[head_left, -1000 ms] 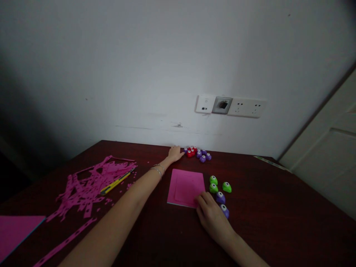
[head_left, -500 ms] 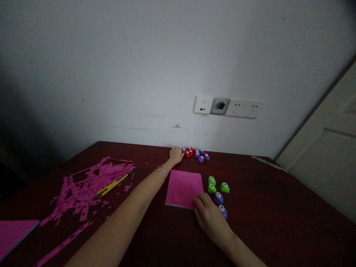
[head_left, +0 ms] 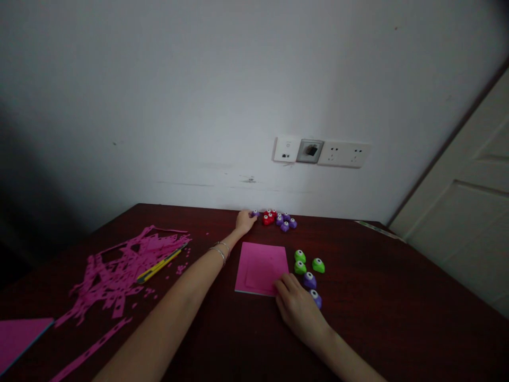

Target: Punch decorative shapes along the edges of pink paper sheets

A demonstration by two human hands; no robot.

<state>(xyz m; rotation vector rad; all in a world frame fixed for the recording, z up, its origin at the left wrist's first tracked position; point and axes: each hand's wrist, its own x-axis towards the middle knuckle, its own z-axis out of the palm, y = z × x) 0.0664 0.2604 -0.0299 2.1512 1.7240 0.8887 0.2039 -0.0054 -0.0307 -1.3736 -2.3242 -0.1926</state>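
At the table's far edge my left hand has its fingers closed on a small purple paper punch with a white, dark-centred top. Right of it stand several red paper punches and several more purple ones. My right hand is closed at the lower right corner of the pink paper, fingertips on its edge. A smaller pink sheet seems to lie on top. Beside that hand are three green paper punches and two purple ones, one partly hidden by the hand.
Punched pink paper scraps spread over the left of the table, with a yellow utility knife against them. Another pink pad lies at the near left. A thin strip is at the back right. Wall sockets sit above.
My left hand has drawn slightly left with the purple punch, which now shows apart from the red ones. My right hand stays at the paper's corner. The view has shifted a little.
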